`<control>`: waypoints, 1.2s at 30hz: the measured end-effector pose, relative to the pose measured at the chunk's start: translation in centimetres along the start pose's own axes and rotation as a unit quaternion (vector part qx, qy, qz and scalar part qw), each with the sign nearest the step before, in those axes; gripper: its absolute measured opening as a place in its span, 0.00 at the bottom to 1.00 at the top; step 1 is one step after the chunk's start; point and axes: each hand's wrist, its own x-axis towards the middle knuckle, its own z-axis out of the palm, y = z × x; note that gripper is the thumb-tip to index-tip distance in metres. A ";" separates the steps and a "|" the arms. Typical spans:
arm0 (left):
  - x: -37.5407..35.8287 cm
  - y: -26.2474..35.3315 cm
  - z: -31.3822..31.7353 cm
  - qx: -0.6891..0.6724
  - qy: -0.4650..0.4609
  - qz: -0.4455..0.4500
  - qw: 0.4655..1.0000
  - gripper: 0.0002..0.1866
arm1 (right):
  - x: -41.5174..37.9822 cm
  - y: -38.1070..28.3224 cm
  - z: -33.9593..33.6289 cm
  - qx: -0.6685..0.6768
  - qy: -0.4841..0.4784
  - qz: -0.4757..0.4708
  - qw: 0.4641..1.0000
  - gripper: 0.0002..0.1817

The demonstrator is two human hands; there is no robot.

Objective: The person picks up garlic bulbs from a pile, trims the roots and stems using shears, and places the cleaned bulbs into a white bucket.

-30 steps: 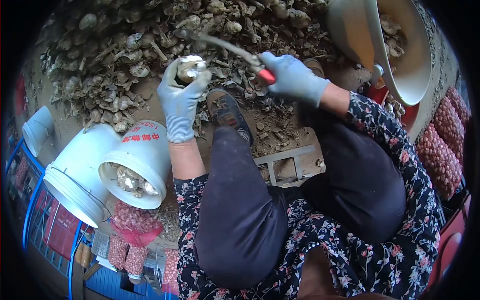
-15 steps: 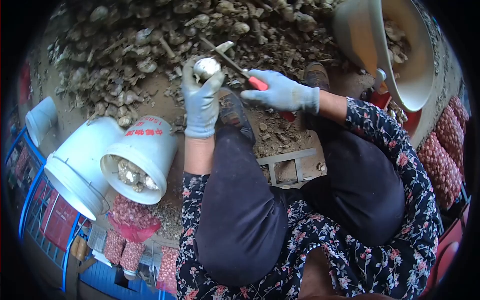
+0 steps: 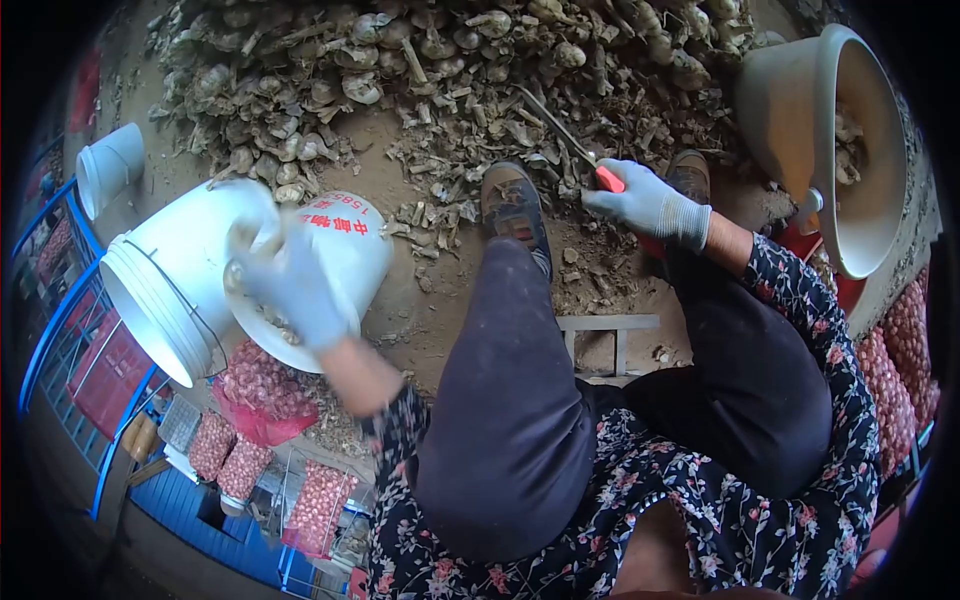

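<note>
My left hand (image 3: 295, 285), in a pale glove, is smeared by motion in front of the mouth of a tipped white bucket (image 3: 365, 250) with red writing. Its fingers are too blurred to show whether a garlic bulb is in them. In my gloved right hand (image 3: 655, 208) is a knife (image 3: 556, 124), gripped by its red handle, the blade angled away toward the pile. Beyond both hands lies a large heap of dried garlic bulbs (image 3: 480, 40) with stalks. The bucket's inside is mostly hidden by my left hand.
A second white bucket (image 3: 170, 270) lies tipped at left, near a smaller pail (image 3: 110, 170). At right a large tilted tub (image 3: 785, 110) holds some pieces. Net bags of garlic (image 3: 270, 385) sit at lower left, more bags (image 3: 890, 385) at right. Scraps litter the ground between my shoes (image 3: 515, 205).
My left hand, which held a garlic bulb by the knife, has swung left and down to the tipped bucket. My right hand still grips the knife. The view has shifted.
</note>
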 end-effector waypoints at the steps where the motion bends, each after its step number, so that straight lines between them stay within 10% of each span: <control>1: 1.7 -1.0 3.9 -0.221 -0.049 -0.086 0.970 0.36 | 0.1 0.0 0.0 -0.035 0.013 -0.038 0.999 0.20; 3: 7.1 -4.8 11.3 -0.363 -0.033 -0.240 0.900 0.24 | -0.3 -0.8 -0.2 -0.085 0.008 -0.049 0.995 0.22; 8: 13.9 -12.7 19.9 -0.110 0.026 -0.377 0.919 0.18 | 0.1 0.6 -0.3 -0.083 0.023 -0.012 0.996 0.24; 10: 14.3 -15.6 20.9 -0.102 0.029 -0.311 0.944 0.19 | 0.5 0.5 -0.2 -0.086 0.041 -0.008 0.995 0.22; 12: 9.4 -10.7 17.8 -0.191 -0.212 -0.200 0.937 0.23 | 1.0 -0.4 -0.5 -0.115 0.035 -0.039 0.992 0.21; 18: -1.3 -1.9 13.0 -0.441 -0.292 -0.091 0.844 0.26 | 1.1 -3.0 -0.2 -0.331 0.095 -0.143 0.928 0.18; 25: -4.1 2.1 11.7 -0.276 -0.322 0.125 0.897 0.28 | 0.5 -5.1 0.0 -0.424 0.170 -0.175 0.872 0.25; 36: -4.6 5.4 11.6 -0.159 -0.371 0.161 0.901 0.31 | 0.0 -3.3 -1.2 -0.433 0.112 -0.185 0.875 0.25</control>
